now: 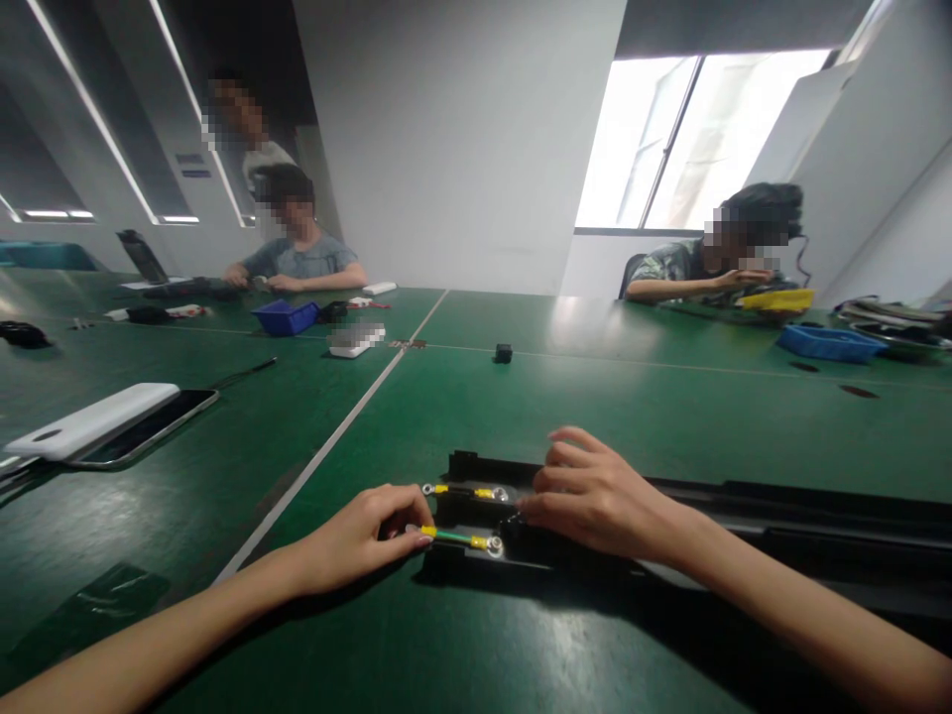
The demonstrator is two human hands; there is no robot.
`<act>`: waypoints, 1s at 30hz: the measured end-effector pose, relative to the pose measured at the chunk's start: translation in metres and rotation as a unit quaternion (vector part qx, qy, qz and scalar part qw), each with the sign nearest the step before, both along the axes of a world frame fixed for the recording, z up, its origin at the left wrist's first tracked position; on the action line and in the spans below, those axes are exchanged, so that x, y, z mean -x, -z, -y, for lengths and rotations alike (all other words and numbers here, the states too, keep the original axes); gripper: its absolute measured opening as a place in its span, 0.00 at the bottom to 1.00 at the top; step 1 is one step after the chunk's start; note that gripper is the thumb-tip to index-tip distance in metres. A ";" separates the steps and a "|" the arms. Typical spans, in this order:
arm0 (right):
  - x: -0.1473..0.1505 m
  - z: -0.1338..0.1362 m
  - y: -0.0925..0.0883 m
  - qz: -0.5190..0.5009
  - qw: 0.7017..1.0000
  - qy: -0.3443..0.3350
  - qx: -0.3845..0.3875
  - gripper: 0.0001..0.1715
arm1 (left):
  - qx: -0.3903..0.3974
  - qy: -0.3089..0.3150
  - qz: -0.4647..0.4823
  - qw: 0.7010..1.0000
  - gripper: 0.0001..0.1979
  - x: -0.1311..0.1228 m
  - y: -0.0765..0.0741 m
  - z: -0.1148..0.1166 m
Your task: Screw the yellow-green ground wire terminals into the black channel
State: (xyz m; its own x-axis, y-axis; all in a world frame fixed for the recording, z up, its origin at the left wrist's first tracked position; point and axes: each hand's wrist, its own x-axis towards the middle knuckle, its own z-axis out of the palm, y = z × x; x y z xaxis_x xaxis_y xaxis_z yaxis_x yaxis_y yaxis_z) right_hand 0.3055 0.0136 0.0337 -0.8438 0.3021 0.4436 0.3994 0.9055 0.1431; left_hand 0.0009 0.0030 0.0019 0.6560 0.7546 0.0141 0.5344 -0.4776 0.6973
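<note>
My left hand [364,535] pinches the left end of a short green wire [452,536] with yellow-sleeved ring terminals. The wire's right terminal lies on a bolt or nut in a long black metal channel [788,516]. Behind it, a short black wire [464,492] with yellow sleeves runs parallel, its left ring sticking out past the channel's end. Over the channel, just right of the terminals, is my right hand [606,496]. Its thumb and index finger close near a small dark part, mostly hidden, while the other fingers are loosely curled.
A small black cube [504,353] sits on the green table [476,635] beyond the channel. At left lie a white power bank [96,416] and a phone [149,431]. Blue bins [286,317] and several people are on the far side.
</note>
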 end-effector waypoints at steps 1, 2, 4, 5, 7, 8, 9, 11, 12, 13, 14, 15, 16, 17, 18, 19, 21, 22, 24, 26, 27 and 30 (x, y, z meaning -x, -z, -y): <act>-0.001 -0.001 -0.001 0.010 1.000 0.000 0.001 0.10 | -0.002 0.000 0.000 1.000 0.07 0.000 0.000 0.000; -0.002 -0.001 -0.002 0.022 1.000 0.003 0.000 0.11 | -0.004 -0.001 -0.001 1.000 0.07 0.000 -0.001 0.000; -0.004 -0.002 -0.004 0.050 0.999 0.018 -0.001 0.12 | -0.004 -0.001 -0.001 1.000 0.07 -0.001 -0.001 0.000; -0.005 -0.003 -0.005 0.061 0.998 0.025 0.000 0.13 | -0.002 -0.001 0.000 1.000 0.07 -0.001 -0.001 0.000; -0.007 -0.004 -0.005 0.075 0.997 0.033 0.006 0.15 | 0.000 0.000 0.001 1.000 0.07 -0.001 -0.001 0.000; -0.009 -0.005 -0.005 0.077 0.996 0.037 0.011 0.17 | 0.001 0.001 0.002 1.000 0.07 -0.001 -0.001 0.000; -0.010 -0.006 -0.005 0.075 0.996 0.043 0.017 0.18 | 0.001 0.002 0.002 1.000 0.07 -0.001 -0.001 0.000; -0.012 -0.007 -0.004 0.066 0.996 0.057 0.035 0.20 | 0.001 0.003 0.004 1.000 0.06 -0.001 0.000 0.000; -0.013 -0.007 -0.004 0.058 0.995 0.065 0.051 0.20 | 0.000 0.002 0.004 1.000 0.06 -0.001 0.000 0.000; -0.013 -0.007 -0.005 0.048 0.993 0.074 0.076 0.20 | 0.000 0.002 0.004 1.000 0.06 -0.001 0.000 0.000; -0.013 -0.007 -0.006 0.035 0.990 0.085 0.109 0.21 | -0.001 0.001 0.004 1.000 0.06 -0.001 0.001 0.000; -0.013 -0.007 -0.008 0.021 0.984 0.097 0.148 0.22 | -0.001 0.001 0.003 1.000 0.06 0.000 0.001 0.000; -0.012 -0.006 -0.010 0.007 0.975 0.109 0.191 0.24 | -0.001 0.000 0.003 1.000 0.06 0.000 0.001 0.000; -0.012 -0.006 -0.012 -0.007 0.965 0.119 0.233 0.25 | -0.002 0.001 0.003 1.000 0.06 0.000 0.002 -0.001; -0.011 -0.005 -0.015 -0.023 0.954 0.125 0.272 0.25 | -0.002 0.001 0.003 1.000 0.06 0.000 0.002 -0.001; -0.011 -0.005 -0.017 -0.040 0.943 0.126 0.306 0.23 | -0.002 0.002 0.004 1.000 0.06 0.000 0.002 -0.001; -0.010 -0.005 -0.020 -0.080 0.920 0.114 0.366 0.16 | -0.001 0.002 0.008 1.000 0.06 0.001 0.003 0.000; -0.010 -0.006 -0.021 -0.103 0.908 0.104 0.393 0.13 | 0.001 0.002 0.010 1.000 0.06 0.001 0.003 0.000; -0.008 -0.007 -0.021 -0.142 0.880 0.088 0.445 0.10 | 0.003 0.000 0.013 1.000 0.06 0.001 0.004 -0.001; -0.006 -0.007 -0.018 -0.176 0.845 0.085 0.497 0.10 | 0.002 -0.002 0.011 1.000 0.06 0.001 0.005 -0.001; -0.004 -0.006 -0.015 -0.193 0.825 0.086 0.524 0.11 | 0.002 -0.002 0.011 1.000 0.06 0.001 0.005 -0.001; 0.002 -0.004 -0.008 -0.249 0.768 0.084 0.584 0.12 | -0.002 0.002 0.010 1.000 0.06 0.000 0.005 -0.002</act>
State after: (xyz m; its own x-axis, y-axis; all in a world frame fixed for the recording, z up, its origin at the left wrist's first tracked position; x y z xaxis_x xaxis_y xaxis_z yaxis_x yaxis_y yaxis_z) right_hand 0.3040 0.0176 0.0416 -0.5623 0.8259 0.0416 0.2667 0.2287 -0.9363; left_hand 0.0006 0.0050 -0.0036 0.6592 0.7514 0.0296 0.5188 -0.4829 0.7055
